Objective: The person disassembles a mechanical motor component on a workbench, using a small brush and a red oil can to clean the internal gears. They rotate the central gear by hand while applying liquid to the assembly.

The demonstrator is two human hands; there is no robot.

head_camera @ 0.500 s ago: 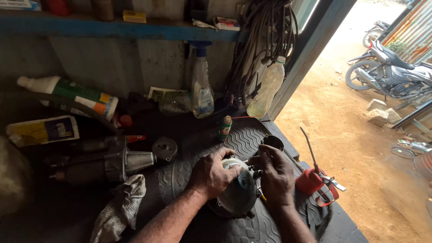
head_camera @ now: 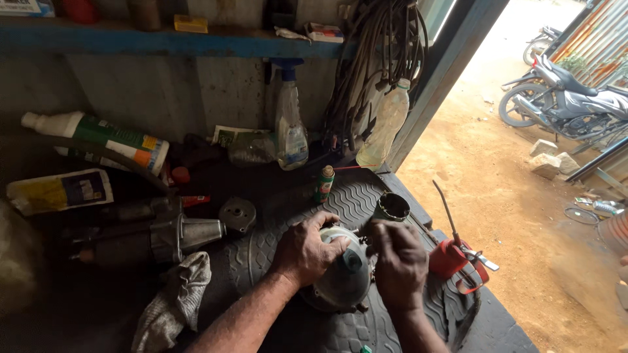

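Workbench seen from above, with 2 bare hands at work on a round, grey metal housing (head_camera: 343,274) that rests on a piece of tyre tread (head_camera: 347,202) at the centre of the bench. The left hand (head_camera: 307,252) lies over the housing from 9 o'clock, fingers curled and clamped on its upper rim. The right hand (head_camera: 399,265) meets the housing at 3 o'clock, fingertips pinched together against its edge; whether they grip a small part there cannot be told.

Around the housing: at 1 o'clock, a small dark open cup (head_camera: 392,207) on the tread; at 3 o'clock, a red oil can (head_camera: 451,258) with a long thin spout, just beside the right hand. At 12 o'clock stands a small green bottle (head_camera: 324,183), and behind it a clear spray bottle (head_camera: 291,131) against the wall. At 9 o'clock lies a starter motor (head_camera: 157,235), with a grey disc (head_camera: 237,216) near its nose and a dirty rag (head_camera: 173,301) below it. At 10 o'clock, a white and green tube (head_camera: 98,137) lies on its side. Black cables (head_camera: 373,72) hang at 12 o'clock; a motorcycle (head_camera: 569,98) stands outside at 2 o'clock.
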